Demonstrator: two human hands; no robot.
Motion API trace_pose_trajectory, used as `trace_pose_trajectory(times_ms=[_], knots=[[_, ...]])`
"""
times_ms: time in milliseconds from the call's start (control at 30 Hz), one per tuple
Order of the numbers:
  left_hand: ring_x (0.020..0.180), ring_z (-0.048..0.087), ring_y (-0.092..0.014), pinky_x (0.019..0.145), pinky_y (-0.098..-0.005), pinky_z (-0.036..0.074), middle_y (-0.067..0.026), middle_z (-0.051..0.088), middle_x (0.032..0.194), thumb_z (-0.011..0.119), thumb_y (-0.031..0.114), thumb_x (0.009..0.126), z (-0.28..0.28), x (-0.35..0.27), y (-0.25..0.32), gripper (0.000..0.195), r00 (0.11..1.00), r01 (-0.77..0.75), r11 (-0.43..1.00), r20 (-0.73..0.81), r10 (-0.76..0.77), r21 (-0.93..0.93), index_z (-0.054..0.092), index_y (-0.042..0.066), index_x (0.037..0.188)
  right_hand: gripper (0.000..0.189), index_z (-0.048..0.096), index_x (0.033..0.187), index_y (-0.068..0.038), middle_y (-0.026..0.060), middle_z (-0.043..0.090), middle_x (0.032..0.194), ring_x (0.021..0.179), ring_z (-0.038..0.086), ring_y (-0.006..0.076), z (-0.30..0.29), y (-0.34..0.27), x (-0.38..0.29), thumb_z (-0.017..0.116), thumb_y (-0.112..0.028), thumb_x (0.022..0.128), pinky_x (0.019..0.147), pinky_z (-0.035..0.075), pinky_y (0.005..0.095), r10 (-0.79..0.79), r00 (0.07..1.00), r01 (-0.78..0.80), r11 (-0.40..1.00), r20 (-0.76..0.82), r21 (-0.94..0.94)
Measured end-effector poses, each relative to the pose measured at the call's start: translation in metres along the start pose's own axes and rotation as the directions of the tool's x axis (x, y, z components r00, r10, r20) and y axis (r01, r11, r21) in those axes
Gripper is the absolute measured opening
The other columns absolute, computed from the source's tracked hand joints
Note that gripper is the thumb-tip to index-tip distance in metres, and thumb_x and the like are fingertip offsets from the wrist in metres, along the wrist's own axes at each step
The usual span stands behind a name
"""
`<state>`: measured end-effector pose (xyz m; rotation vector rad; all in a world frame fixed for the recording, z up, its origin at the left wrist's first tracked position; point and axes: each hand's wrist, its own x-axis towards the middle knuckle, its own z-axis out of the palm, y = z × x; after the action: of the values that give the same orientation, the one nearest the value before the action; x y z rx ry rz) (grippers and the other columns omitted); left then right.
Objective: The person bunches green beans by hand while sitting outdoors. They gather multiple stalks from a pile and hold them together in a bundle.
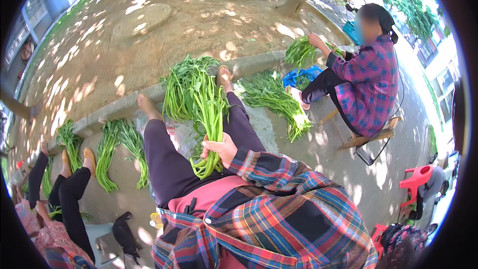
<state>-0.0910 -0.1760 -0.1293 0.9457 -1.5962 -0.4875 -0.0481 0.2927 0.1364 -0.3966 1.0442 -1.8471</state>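
My right hand is closed around the stems of a bunch of leafy greens that looks like water spinach. Bent stem ends loop out below my fist, and the leaves point away from me between my knees. My left hand is out of view. Just beyond the held bunch, a heap of the same greens rests against the concrete kerb between my feet. Loose leaves and a plastic sheet show on the ground beneath.
To my right lies a pile of greens near a blue plastic bag. A co-worker sits there on a wooden stool, handling greens. Bundles lie along the kerb to my left, near other people's legs. A black bag is behind left.
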Motion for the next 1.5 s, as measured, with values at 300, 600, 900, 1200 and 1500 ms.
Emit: trace_pose_trajectory(times_ms=[300, 600, 900, 1200, 1500], knots=[[0.073, 0.056, -0.019, 0.066, -0.0309, 0.045, -0.0066, 0.057, 0.075, 0.051, 0.010, 0.082, -0.007, -0.008, 0.002, 0.009, 0.998, 0.060, 0.998, 0.026, -0.060, -0.002, 0.057, 0.006, 0.078, 0.014, 0.054, 0.091, -0.003, 0.0080, 0.058, 0.068, 0.060, 0.061, 0.0196, -0.002, 0.002, -0.002, 0.062, -0.009, 0.082, 0.053, 0.050, 0.0302, 0.062, 0.997, -0.060, 0.998, -0.040, 0.035], [0.073, 0.056, -0.019, 0.066, -0.0305, 0.045, -0.0066, 0.057, 0.076, 0.051, 0.009, 0.082, -0.007, -0.011, 0.014, 0.008, 0.995, 0.084, 0.996, 0.051, -0.083, -0.015, 0.057, 0.006, 0.079, 0.012, 0.053, 0.089, -0.003, 0.0076, 0.057, 0.067, 0.058, 0.060, 0.0189, -0.002, 0.004, 0.000, 0.062, -0.008, 0.082, 0.053, 0.050, 0.0300, 0.015, 0.999, -0.015, 1.000, -0.031, -0.001], [0.074, 0.057, -0.018, 0.067, -0.0300, 0.045, -0.0065, 0.058, 0.077, 0.052, 0.009, 0.082, -0.005, -0.015, 0.012, 0.007, 0.994, 0.088, 0.996, 0.073, -0.085, -0.028, 0.058, 0.005, 0.081, 0.011, 0.054, 0.088, -0.003, 0.0073, 0.057, 0.067, 0.057, 0.059, 0.0180, 0.000, 0.005, -0.001, 0.062, -0.008, 0.082, 0.053, 0.050, 0.0306, 0.008, 0.999, -0.007, 1.000, -0.032, 0.007], [0.074, 0.057, -0.018, 0.067, -0.0296, 0.046, -0.0065, 0.058, 0.078, 0.053, 0.008, 0.082, -0.001, -0.010, 0.029, 0.007, 0.994, 0.086, 0.995, 0.078, -0.082, -0.044, 0.059, 0.005, 0.082, 0.012, 0.053, 0.088, -0.003, 0.0075, 0.057, 0.066, 0.057, 0.059, 0.0183, -0.001, 0.006, 0.000, 0.062, -0.008, 0.081, 0.053, 0.050, 0.0310, -0.016, 0.999, 0.016, 1.000, -0.047, -0.002], [0.075, 0.058, -0.017, 0.068, -0.0291, 0.046, -0.0065, 0.059, 0.079, 0.054, 0.007, 0.082, -0.010, 0.010, 0.026, 0.006, 0.997, 0.047, 0.998, 0.061, -0.045, -0.031, 0.059, 0.004, 0.084, 0.011, 0.054, 0.083, -0.001, 0.0062, 0.054, 0.066, 0.055, 0.056, 0.0174, 0.010, 0.003, -0.005, 0.062, -0.008, 0.080, 0.054, 0.049, 0.0324, 0.015, 0.997, -0.013, 0.999, -0.081, 0.032]])
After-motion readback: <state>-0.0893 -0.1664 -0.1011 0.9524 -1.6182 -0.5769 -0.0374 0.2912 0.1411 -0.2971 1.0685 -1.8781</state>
